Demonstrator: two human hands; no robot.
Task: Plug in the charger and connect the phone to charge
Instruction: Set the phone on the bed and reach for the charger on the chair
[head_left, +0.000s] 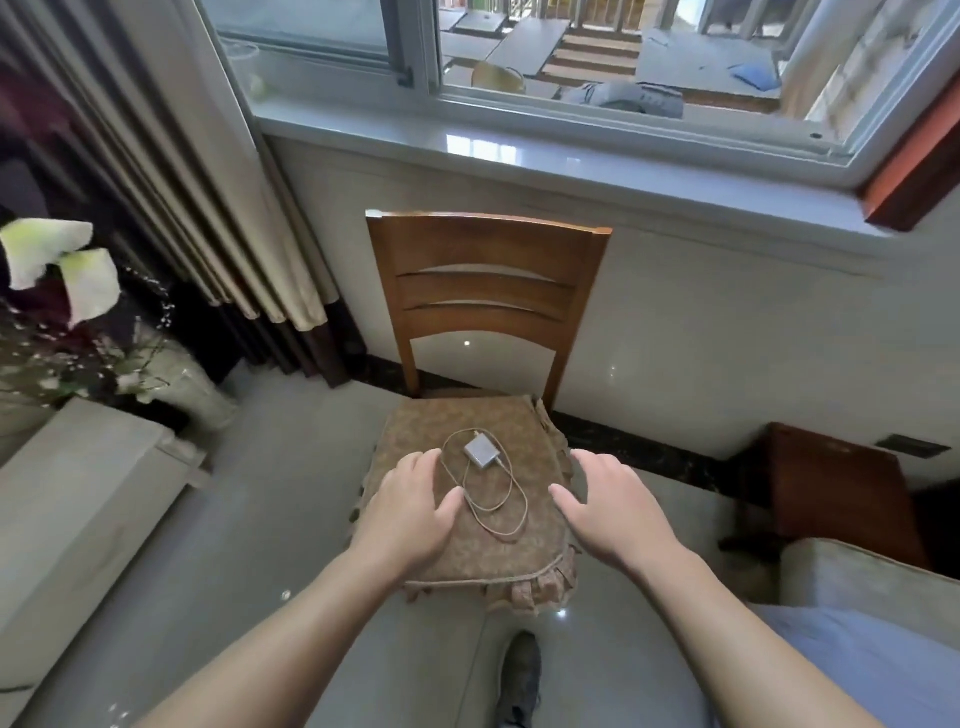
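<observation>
A small white charger block (481, 450) lies on the brown cushion (519, 551) of a wooden chair (488, 270). Its pale cable (506, 501) is looped loosely beside and in front of it. My left hand (410, 506) hovers flat over the cushion's left side, fingers apart, thumb close to the cable loop. My right hand (613, 506) is spread open over the cushion's right edge, holding nothing. No phone is in sight. A dark wall socket (909, 446) sits low on the wall at the right.
The chair stands against a white wall under a window sill (519, 150). Curtains (171, 182) and a vase of flowers (78, 332) are at the left, above a pale cabinet (78, 499). A dark wooden piece of furniture (836, 493) stands at the right. My shoe (519, 680) rests on the glossy floor.
</observation>
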